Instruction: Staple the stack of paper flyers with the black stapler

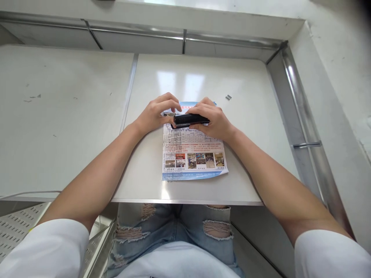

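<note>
A black stapler (191, 119) lies across the upper part of a printed sheet (199, 147). My right hand (214, 117) is closed around the stapler, fingers over its top and thumb along the near side. At its left end, the thumb of my left hand (158, 111) touches the stapler's nose. The left fingers curve above the sheet's upper left corner, apart from the thumb, with a gap showing between them. Dense rows of staples (173, 144) run down the left side of the sheet. Its lower right corner curls up slightly.
Two short staple strips (228, 97) lie on the white table (249, 166) beyond my right hand. Small scraps (34, 96) dot the left tabletop (72, 127). Metal rails (232, 41) line the back and right sides. A perforated white panel (20, 224) stands below at left.
</note>
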A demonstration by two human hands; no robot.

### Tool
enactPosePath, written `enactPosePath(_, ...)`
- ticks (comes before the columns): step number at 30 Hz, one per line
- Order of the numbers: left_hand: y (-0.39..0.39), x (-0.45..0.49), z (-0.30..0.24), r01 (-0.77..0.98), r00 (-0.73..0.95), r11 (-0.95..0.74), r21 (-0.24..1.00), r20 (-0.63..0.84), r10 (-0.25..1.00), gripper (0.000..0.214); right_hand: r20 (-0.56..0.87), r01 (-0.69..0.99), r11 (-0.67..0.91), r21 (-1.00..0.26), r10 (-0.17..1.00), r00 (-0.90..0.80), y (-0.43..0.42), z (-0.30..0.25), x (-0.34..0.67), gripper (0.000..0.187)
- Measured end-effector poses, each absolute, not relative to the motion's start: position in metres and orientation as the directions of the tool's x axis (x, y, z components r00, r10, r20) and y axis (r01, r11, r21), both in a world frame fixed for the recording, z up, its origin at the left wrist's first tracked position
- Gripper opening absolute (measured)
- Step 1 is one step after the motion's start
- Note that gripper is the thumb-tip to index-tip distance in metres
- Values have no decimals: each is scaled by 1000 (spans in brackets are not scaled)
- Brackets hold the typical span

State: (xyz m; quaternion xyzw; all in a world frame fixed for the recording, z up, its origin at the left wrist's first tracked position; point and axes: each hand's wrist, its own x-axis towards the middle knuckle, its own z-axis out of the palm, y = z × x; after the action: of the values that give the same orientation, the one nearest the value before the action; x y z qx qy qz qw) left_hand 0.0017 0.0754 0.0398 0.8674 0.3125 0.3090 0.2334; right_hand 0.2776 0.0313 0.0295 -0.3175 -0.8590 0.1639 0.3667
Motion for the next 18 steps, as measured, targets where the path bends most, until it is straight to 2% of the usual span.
enactPosePath(5,78,1,38,468,545,-707,531,456,704,22,552,495,710,-501,703,-449,27,32,275,25)
enactPosePath(9,82,-1,32,504,508,-701,504,484,713,13,636,640,575,-509,752,-170,32,35,284,27)
enactPosePath(13,85,-2,24,584,572,-680,443,370,732,27,658,727,366,-582,736,156,47,36,316,33)
enactPosePath(18,85,-2,21,635,624,-664,394,246,742,45,569,777,177,-604,778,266,58,40,352,29)
